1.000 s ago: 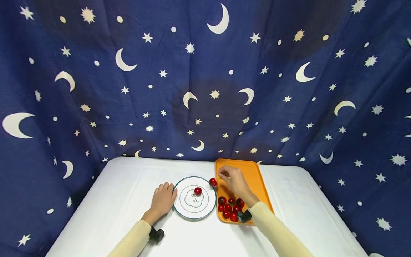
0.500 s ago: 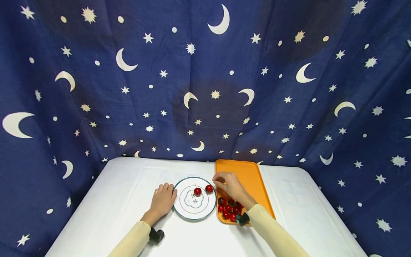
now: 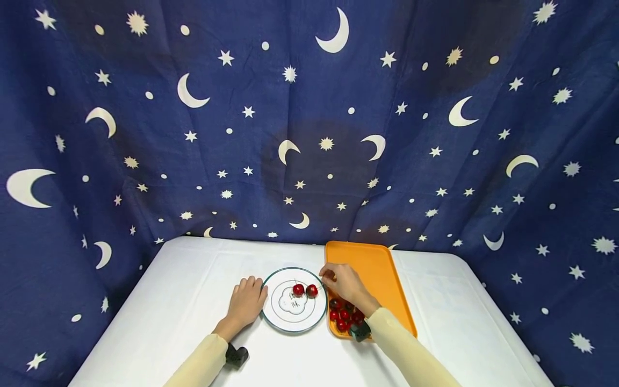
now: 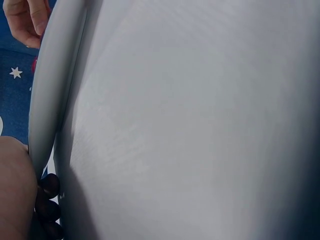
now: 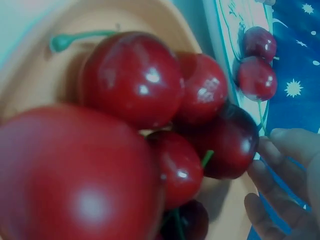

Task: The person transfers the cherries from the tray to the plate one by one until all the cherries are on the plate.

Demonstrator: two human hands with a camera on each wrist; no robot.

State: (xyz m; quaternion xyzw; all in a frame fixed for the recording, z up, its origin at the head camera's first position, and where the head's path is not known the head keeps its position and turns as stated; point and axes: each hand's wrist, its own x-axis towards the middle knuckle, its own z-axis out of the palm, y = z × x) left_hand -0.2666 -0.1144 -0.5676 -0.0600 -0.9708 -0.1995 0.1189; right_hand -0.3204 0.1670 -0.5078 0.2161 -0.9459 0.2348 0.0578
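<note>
My right hand (image 3: 342,281) pinches the thin stem of a red cherry (image 3: 311,291) between thumb and finger, at the right rim of the white plate (image 3: 294,324). The cherry is over the plate, close beside another cherry (image 3: 298,290). In the right wrist view the stem runs from the held cherry (image 5: 257,79) to the fingertips. My left hand (image 3: 245,301) rests at the plate's left rim, fingers extended and thumb side against the edge; part of its palm (image 4: 15,185) shows in the left wrist view.
An orange tray (image 3: 369,258) stands right of the plate. Several cherries (image 3: 342,315) lie at its near end, under my right wrist. A white cloth (image 3: 193,279) covers the table, and a dark blue curtain (image 3: 232,161) with moons and stars hangs behind.
My right hand has moved left and toward me, bringing the cherry from the plate's right rim to beside the other cherry. The left hand stays in place.
</note>
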